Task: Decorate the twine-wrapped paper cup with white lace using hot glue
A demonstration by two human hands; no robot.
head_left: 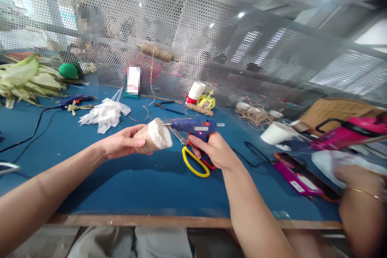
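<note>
My left hand is closed around a cup, tilted on its side, its lower part tan and its rim wrapped in white. In my right hand is a blue glue gun with a small red light lit. The nozzle touches or nearly touches the cup's white rim; I cannot tell which. A clear glue stick pokes out of the gun's back end. Beneath the gun lie scissors with yellow and red handles, partly hidden by my right hand.
White cloth, a second glue gun and pale husks lie left. Twine hangs from a spool on the perforated screen. Rightward are a white cup, a purple power strip and another person's arm.
</note>
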